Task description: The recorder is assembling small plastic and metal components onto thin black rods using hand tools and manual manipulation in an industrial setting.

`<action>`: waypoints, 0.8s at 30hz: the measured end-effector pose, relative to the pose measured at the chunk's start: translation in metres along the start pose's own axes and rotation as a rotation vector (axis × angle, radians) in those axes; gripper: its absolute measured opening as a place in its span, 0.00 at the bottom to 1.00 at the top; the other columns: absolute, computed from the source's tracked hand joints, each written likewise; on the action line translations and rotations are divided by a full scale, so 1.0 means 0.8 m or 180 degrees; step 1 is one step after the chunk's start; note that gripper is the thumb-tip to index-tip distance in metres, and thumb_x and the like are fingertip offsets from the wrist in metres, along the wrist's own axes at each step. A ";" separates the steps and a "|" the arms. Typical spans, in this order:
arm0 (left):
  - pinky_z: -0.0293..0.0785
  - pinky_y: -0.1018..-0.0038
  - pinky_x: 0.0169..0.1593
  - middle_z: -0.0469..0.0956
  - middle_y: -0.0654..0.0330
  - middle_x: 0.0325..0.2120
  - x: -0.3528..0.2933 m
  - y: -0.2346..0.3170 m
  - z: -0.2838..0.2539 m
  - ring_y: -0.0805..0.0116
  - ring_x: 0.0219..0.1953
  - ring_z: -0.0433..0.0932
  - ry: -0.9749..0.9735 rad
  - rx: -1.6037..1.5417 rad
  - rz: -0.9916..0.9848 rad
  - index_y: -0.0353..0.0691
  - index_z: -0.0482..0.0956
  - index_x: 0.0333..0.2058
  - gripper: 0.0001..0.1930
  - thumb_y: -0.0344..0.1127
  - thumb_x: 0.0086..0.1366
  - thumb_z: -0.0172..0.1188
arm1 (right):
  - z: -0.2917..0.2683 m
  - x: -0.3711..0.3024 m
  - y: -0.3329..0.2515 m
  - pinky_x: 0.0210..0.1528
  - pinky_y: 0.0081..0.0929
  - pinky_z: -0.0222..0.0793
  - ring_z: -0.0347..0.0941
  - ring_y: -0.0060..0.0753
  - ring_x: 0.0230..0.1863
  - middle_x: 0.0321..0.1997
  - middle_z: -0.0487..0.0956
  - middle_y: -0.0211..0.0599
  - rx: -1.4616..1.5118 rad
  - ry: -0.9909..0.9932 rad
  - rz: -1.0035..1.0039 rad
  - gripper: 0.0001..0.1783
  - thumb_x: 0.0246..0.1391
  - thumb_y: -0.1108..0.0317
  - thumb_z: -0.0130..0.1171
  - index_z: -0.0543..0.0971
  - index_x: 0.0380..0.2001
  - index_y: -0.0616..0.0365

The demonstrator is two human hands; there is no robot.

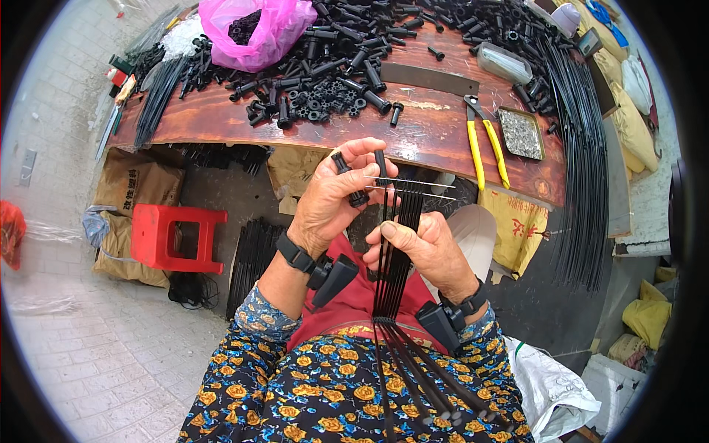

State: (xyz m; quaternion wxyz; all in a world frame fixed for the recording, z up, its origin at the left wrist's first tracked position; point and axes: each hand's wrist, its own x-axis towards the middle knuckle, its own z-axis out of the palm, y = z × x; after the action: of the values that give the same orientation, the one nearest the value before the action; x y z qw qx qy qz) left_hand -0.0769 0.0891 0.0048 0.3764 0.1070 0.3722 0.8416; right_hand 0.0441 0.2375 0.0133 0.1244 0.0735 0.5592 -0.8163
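Observation:
My left hand (331,193) is closed, with a short black ribbed plastic tube (341,163) held across its fingers. Its thumb and fingertips pinch near the top end of one thin black rod (380,159) and the ends of two thin metal wires (425,181). Several slim black rods (405,221) hang side by side from these wires, fanning out over my lap toward their lower ends. My right hand (422,247) is closed around the row of rods below the wires, thumb on the front. Parts of the fingers are hidden behind the rods.
On the wooden table (443,140) lie piles of black plastic parts (325,74), a pink bag (258,33), yellow-handled pliers (484,140) and a metal tray of small pieces (521,133). Long black rods (580,162) overhang the right edge. A red stool (166,236) stands at left.

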 end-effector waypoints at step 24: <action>0.80 0.64 0.47 0.81 0.52 0.39 -0.004 0.000 -0.005 0.62 0.43 0.82 -0.0073 -0.0140 0.0006 0.32 0.75 0.48 0.16 0.25 0.61 0.61 | 0.016 -0.004 -0.001 0.32 0.22 0.78 0.81 0.27 0.29 0.27 0.82 0.38 0.0048 0.0164 -0.0160 0.16 0.65 0.64 0.54 0.80 0.32 0.69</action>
State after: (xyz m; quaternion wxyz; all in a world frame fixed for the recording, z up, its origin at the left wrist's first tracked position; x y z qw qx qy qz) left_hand -0.0761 0.0845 0.0022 0.3821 0.1086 0.3491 0.8487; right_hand 0.0476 0.2263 0.0195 0.0889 0.0813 0.5578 -0.8212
